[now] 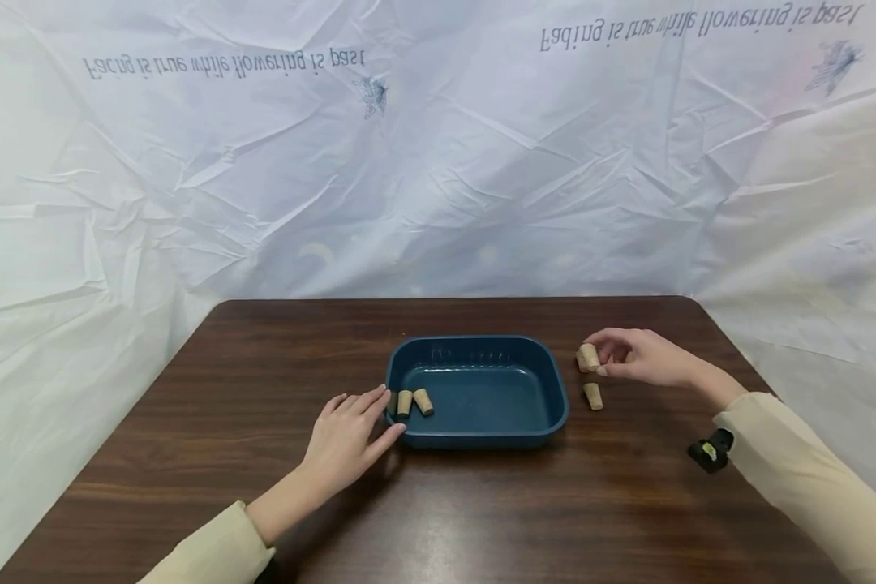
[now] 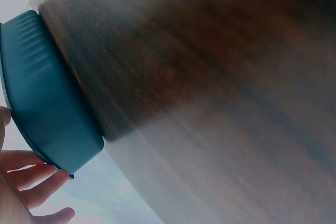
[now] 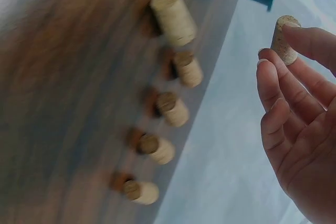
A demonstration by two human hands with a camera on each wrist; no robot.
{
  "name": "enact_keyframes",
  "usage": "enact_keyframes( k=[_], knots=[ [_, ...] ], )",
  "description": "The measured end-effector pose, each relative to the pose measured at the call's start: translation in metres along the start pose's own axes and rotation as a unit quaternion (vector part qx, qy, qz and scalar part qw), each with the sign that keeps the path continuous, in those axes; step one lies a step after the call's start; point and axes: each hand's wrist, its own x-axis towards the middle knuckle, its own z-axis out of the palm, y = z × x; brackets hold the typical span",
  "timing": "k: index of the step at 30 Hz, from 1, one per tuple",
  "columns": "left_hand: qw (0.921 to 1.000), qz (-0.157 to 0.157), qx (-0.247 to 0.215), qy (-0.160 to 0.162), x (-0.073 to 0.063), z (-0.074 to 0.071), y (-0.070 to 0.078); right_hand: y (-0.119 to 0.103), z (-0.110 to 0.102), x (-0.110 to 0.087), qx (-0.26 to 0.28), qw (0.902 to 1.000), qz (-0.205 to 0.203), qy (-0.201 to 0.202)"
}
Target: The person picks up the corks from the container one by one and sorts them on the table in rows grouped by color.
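Note:
My right hand (image 1: 638,357) pinches a tapered cork (image 3: 285,40) between thumb and fingers, beyond the right side of a blue rectangular tray (image 1: 482,440). Just below that hand in the head view, another cork (image 1: 593,396) is on the table. The right wrist view has several corks in a slanting line on the wood, the biggest cork (image 3: 174,18) closest to the tray. My left hand (image 1: 346,434) touches the tray's left rim with fairly straight, spread fingers, its thumb at the front corner. Inside that end lie a few corks (image 1: 423,401), one partly hidden by the fingers.
The dark brown wooden table (image 1: 467,503) has rounded far corners. Behind it hangs a wrinkled pale sheet (image 1: 438,162) with printed lettering. A small black device (image 1: 711,451) is attached at the right sleeve cuff.

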Motion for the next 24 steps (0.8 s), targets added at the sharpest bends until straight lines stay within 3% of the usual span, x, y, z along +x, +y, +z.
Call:
enact_keyframes(
  k=[13, 24],
  knots=[
    [1.0, -0.001, 0.001, -0.002, 0.001, 0.001, 0.001, 0.03, 0.014, -0.034, 0.014, 0.9996, 0.021, 0.008],
    [1.0, -0.001, 0.001, -0.003, 0.001, 0.0, 0.001, 0.042, 0.026, -0.038, 0.021, 0.999, 0.038, -0.012]
  ],
)
